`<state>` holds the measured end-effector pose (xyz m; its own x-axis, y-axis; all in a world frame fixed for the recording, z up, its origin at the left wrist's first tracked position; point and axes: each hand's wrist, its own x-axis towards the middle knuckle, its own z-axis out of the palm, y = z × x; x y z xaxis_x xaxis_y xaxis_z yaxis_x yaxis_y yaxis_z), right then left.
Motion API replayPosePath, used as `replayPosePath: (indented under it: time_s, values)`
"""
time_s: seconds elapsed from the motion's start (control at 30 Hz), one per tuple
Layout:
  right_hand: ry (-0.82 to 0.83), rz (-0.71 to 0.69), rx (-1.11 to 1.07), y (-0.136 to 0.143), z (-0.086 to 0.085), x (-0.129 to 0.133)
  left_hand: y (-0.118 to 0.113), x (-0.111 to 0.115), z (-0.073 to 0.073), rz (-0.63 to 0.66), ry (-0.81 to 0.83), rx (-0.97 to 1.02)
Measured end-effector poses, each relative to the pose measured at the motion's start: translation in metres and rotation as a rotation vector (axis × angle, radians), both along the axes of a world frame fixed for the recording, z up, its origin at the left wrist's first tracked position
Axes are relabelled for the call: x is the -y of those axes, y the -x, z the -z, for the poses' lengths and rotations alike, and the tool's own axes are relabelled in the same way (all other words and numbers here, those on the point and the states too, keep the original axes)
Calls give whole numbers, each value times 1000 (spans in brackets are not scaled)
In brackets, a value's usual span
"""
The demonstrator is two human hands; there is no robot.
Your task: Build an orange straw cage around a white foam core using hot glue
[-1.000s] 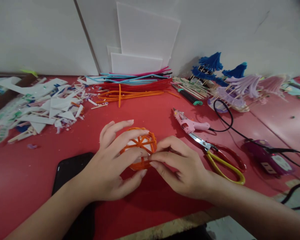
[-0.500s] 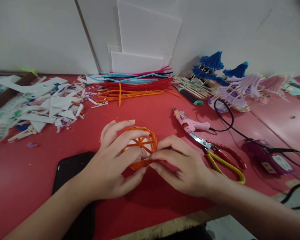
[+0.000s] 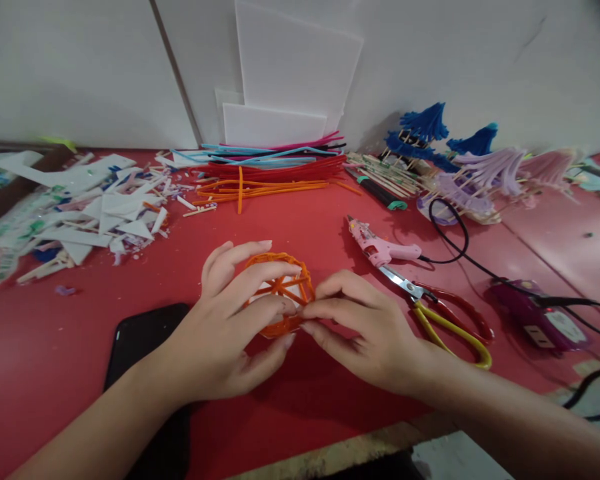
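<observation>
Between my hands is a round orange pipe-cleaner frame with crossing orange spokes over a white base. My left hand grips it from the left, fingers over its top and thumb at the lower edge. My right hand pinches the frame's right rim between thumb and fingertips. The fingers hide much of the frame's left side. A black phone lies partly under my left forearm. To the right of my right hand are a pink glue gun and scissors with red and yellow handles.
White foam scraps heap at the left. Orange pipe cleaners lie at the back with red and blue ones, before white foam boards. Blue and lilac umbrella-like crafts stand back right. A purple power adapter and black cord lie right.
Almost nothing differs. The orange frame has tilted very slightly in my fingers, and both hands keep their hold on it.
</observation>
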<state>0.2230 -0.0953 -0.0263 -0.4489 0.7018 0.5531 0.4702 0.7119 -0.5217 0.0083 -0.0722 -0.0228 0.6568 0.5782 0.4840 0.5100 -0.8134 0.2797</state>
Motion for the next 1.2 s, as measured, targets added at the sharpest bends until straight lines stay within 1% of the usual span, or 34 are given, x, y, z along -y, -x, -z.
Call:
replayPosePath:
  time_s: [0.2,0.33,0.4,0.47,0.53,0.57,0.63,0.67,0.7,0.73,0.77,0.8,0.87,0.93,1.0,1.1,1.2]
  values:
    - [-21,-19,10,-1,1,0,0,1,0,-27,-29,-29]
    - [-25,-23,29,0,3,1,-1,1,0,-19,-45,-25]
    - [-21,-23,53,-1,0,1,0,0,0,-12,-44,-28]
    - [-36,-7,92,-5,-6,-1,0,0,0,-2,-44,-20]
    - [-76,62,123,-18,-15,-5,-1,0,-1,3,-51,1]
    - [-96,128,129,-28,-20,-9,-1,0,-2,2,-51,13]
    - [-116,312,131,-54,-24,-18,-1,0,-3,-1,-46,28]
    - [-91,413,168,-69,-23,-24,-1,0,-3,-3,-44,32]
    - [-53,462,254,-85,-21,-29,-1,0,-3,-4,-41,35]
    - [-4,479,352,-99,-16,-34,0,1,-3,-5,-39,36]
    - [22,527,442,-112,-9,-39,0,1,-3,-8,-37,38]
    - [17,555,526,-123,-2,-43,0,1,-2,-12,-32,38]
    - [32,507,624,-137,12,-50,1,1,-1,-16,-30,38]
    - [81,440,673,-140,22,-56,2,1,0,-17,-29,39]
    - [124,417,694,-137,26,-62,2,1,1,-8,-26,45]
    - [115,471,699,-128,25,-68,2,1,2,6,-9,70]
    - [34,554,634,-122,16,-63,1,0,3,12,4,83]
